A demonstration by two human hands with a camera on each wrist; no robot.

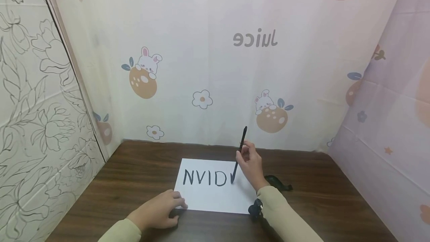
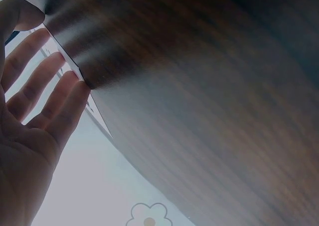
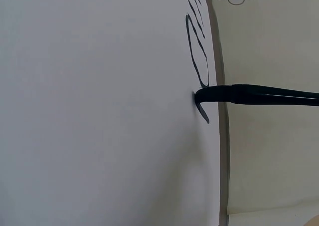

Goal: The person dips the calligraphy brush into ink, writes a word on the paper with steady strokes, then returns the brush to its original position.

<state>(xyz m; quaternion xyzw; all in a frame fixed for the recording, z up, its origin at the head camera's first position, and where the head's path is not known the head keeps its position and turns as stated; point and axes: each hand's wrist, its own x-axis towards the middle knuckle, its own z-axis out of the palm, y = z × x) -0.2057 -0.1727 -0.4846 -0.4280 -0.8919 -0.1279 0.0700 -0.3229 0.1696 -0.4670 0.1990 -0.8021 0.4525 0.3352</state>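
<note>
A white sheet of paper (image 1: 215, 201) lies on the brown table, bearing the dark handwritten letters NVID (image 1: 205, 178) and a short further stroke. Between thumb and fingers my right hand (image 1: 250, 161) pinches a black brush pen (image 1: 242, 141), held nearly upright. Its soft-looking tip (image 3: 202, 95) bends against the paper at that stroke, just right of the D. My left hand (image 1: 162, 208) rests at the sheet's lower left corner, fingertips on its edge and the thumb on the table. In the left wrist view the fingers (image 2: 70, 104) are extended, side by side.
Right of the paper, partly behind my right wrist, lies a dark curved thing (image 1: 277, 183) whose kind I cannot tell. A small black device (image 1: 256, 209) sits at my right wrist. Printed curtains (image 1: 208, 66) hang behind the wooden table (image 1: 315, 197) and at both sides.
</note>
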